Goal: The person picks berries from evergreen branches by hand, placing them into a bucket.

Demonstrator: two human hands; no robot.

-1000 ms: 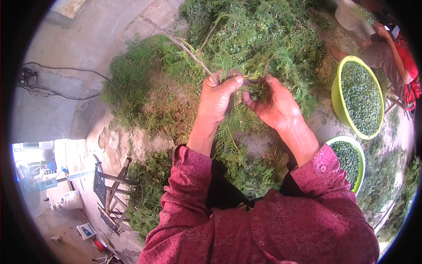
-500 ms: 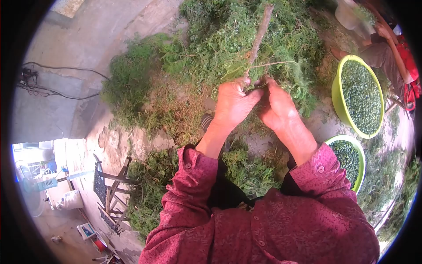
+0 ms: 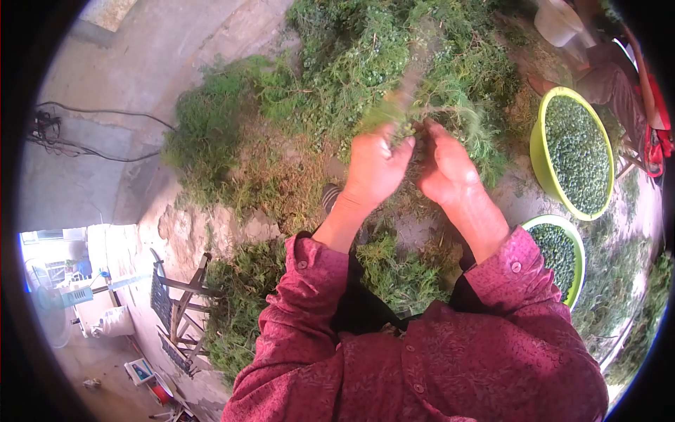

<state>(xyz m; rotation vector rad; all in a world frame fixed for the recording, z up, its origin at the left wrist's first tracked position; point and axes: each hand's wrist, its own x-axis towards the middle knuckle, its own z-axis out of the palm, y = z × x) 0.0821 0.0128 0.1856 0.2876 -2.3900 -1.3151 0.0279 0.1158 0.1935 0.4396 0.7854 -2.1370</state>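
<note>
My left hand is closed on a leafy green branch, whose thick woody stem is blurred as it points up and away. Close beside it on the right, my right hand has its thumb and fingers pressed together at the sprig; what they pinch is too small to make out. A small gap separates the two hands. Beyond them lies a large heap of green sprigs with small round berries.
Two green tubs of berries, a larger one and a smaller one, stand at the right. Another person's arm and a white bucket are at the upper right. A wooden folding chair is at the lower left.
My hands have moved slightly apart, and the branch has shifted and blurred. At the upper right, the other person's hand has moved away from above the white bucket.
</note>
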